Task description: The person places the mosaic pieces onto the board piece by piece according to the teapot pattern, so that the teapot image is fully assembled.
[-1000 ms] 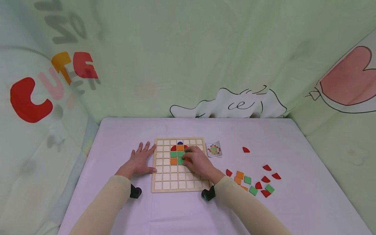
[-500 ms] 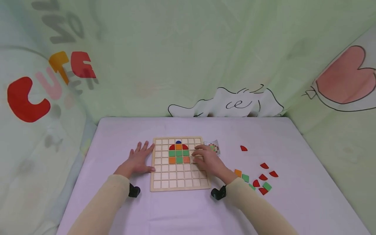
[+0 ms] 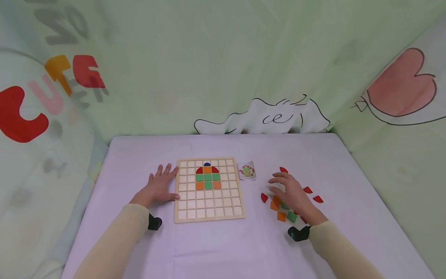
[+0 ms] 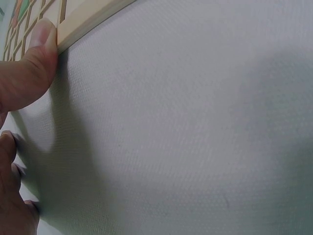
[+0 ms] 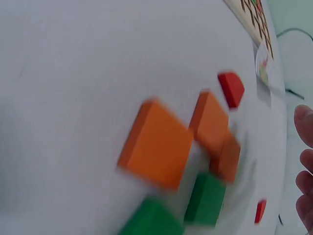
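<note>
A wooden grid board [image 3: 201, 204] lies on the table in the head view. Set in its upper middle are green tiles [image 3: 208, 177], orange tiles [image 3: 200, 185], red quarter-round pieces [image 3: 215, 169] and a blue piece [image 3: 207, 164]. My left hand [image 3: 156, 189] spreads its fingers at the board's left edge. In the left wrist view its thumb [image 4: 41, 44] rests on the wooden rim. My right hand [image 3: 294, 195] hovers over loose pieces with fingers slightly bent, holding nothing. Below it are orange squares [image 5: 159, 147], green squares [image 5: 205, 198] and a red piece [image 5: 231, 89].
A small picture card [image 3: 246, 171] lies just right of the board. More red pieces [image 3: 318, 199] are scattered to the right of my right hand, partly hidden by it. A printed curtain [image 3: 156, 77] hangs behind the table [image 3: 209, 248].
My right hand has left the board and moved right to the loose pieces. An orange tile and a red piece on the board's pattern, covered earlier, now show. The left hand stays at the edge.
</note>
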Action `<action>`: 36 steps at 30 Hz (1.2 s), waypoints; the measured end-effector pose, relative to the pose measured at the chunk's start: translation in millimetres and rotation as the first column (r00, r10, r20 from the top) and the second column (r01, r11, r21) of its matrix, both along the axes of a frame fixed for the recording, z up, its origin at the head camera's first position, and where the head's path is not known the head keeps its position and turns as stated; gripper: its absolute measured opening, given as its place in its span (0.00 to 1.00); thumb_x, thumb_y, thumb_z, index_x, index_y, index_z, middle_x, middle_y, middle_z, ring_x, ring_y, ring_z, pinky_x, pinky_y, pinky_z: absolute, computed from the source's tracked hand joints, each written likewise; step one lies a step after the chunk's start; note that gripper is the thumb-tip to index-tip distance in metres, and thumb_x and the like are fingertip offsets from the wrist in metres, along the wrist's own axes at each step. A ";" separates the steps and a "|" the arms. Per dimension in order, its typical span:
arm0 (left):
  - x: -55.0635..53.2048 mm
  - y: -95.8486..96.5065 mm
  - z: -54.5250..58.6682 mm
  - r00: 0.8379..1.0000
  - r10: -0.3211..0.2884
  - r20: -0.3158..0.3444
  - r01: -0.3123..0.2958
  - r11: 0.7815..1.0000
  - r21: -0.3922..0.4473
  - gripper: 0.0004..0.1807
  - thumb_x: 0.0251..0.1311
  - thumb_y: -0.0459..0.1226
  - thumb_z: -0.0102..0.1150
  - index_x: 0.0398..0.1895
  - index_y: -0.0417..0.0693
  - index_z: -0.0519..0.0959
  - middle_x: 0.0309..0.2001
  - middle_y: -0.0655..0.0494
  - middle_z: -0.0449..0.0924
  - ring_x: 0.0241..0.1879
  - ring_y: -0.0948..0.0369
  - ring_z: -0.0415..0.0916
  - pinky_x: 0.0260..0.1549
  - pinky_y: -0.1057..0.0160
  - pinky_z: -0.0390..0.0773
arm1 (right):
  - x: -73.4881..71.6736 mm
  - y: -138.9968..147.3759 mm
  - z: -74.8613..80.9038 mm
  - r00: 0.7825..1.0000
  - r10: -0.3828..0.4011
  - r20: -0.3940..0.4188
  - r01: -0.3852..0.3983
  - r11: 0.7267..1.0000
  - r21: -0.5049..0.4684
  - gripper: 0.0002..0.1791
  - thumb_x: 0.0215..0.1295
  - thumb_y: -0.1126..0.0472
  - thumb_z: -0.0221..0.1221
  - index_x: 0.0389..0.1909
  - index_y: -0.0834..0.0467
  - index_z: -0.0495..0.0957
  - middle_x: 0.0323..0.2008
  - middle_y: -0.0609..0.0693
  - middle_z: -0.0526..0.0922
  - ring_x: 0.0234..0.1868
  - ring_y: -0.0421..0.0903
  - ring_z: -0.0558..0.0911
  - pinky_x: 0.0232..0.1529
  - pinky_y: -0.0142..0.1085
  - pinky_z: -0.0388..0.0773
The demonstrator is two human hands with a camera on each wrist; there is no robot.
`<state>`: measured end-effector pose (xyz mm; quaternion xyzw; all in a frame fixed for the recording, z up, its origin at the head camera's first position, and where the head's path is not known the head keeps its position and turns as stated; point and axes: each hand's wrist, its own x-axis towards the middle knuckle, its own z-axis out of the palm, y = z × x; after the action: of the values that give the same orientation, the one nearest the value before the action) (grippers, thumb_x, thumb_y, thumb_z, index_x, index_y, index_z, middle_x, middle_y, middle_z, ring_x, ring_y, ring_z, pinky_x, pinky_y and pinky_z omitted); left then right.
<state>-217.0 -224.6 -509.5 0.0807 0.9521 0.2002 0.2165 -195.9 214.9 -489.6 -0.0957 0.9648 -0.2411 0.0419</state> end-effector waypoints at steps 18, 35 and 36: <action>-2.7 -3.3 -4.0 1.000 -0.004 0.004 0.004 1.000 0.026 0.59 0.58 0.49 0.73 0.83 0.46 0.45 0.83 0.37 0.33 0.81 0.34 0.25 0.75 0.28 0.35 | 35.5 37.3 -31.2 0.998 -0.057 0.016 0.057 0.998 0.004 0.18 0.64 0.63 0.69 0.55 0.61 0.84 0.62 0.64 0.76 0.65 0.66 0.73 0.59 0.59 0.80; -3.1 -2.8 -3.5 1.000 -0.003 0.007 0.003 1.000 0.026 0.60 0.56 0.50 0.74 0.83 0.45 0.46 0.83 0.36 0.34 0.81 0.34 0.25 0.74 0.27 0.34 | 35.2 29.2 -34.7 0.999 -0.054 -0.004 0.054 0.997 0.056 0.19 0.64 0.65 0.68 0.55 0.64 0.82 0.64 0.66 0.74 0.66 0.68 0.71 0.59 0.59 0.80; -3.0 -2.6 -3.5 1.000 -0.003 0.004 0.003 1.000 0.024 0.60 0.56 0.50 0.74 0.83 0.45 0.46 0.83 0.36 0.34 0.81 0.34 0.26 0.74 0.27 0.35 | 34.6 28.9 -34.9 0.998 -0.056 -0.005 0.056 0.997 0.061 0.18 0.64 0.65 0.68 0.54 0.65 0.82 0.64 0.67 0.74 0.66 0.68 0.71 0.59 0.59 0.80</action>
<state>-220.0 -227.2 -513.0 0.0844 0.9490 0.2114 0.2179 -161.3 243.8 -524.5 -0.0676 0.9741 -0.2125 0.0363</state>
